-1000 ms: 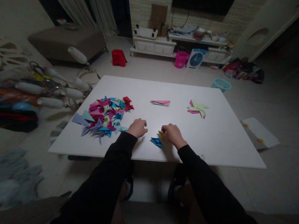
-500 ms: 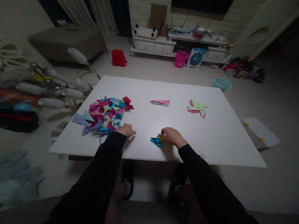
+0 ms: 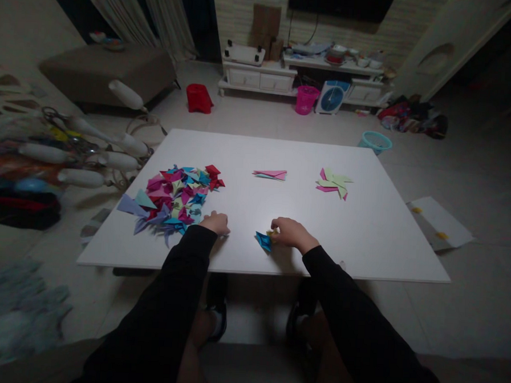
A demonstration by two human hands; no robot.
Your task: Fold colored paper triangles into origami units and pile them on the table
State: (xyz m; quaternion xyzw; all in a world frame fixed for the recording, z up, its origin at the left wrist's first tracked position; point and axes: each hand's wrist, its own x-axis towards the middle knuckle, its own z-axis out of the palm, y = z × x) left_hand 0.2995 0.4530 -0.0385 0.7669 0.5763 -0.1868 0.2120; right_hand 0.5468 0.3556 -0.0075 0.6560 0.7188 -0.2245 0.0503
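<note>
My left hand (image 3: pixel 217 222) rests on the white table (image 3: pixel 377 238) at the right edge of a pile of folded paper pieces (image 3: pixel 176 197) in pink, blue, green and red; its fingers are curled and I cannot see anything in them. My right hand (image 3: pixel 291 234) is closed on a small yellow folded piece that joins a blue folded piece (image 3: pixel 263 240) lying on the table near the front edge.
A pink folded piece (image 3: pixel 270 174) lies mid-table and a green and pink pinwheel (image 3: pixel 333 183) to its right. On the floor behind are a red stool (image 3: pixel 199 97), a pink basket (image 3: pixel 307 99), a fan (image 3: pixel 331 98) and a teal basket (image 3: pixel 375 142). A white rack (image 3: pixel 95 149) stands left.
My left hand has moved left from the table's middle to the edge of the paper pile. My right hand stays on the yellow and blue pieces.
</note>
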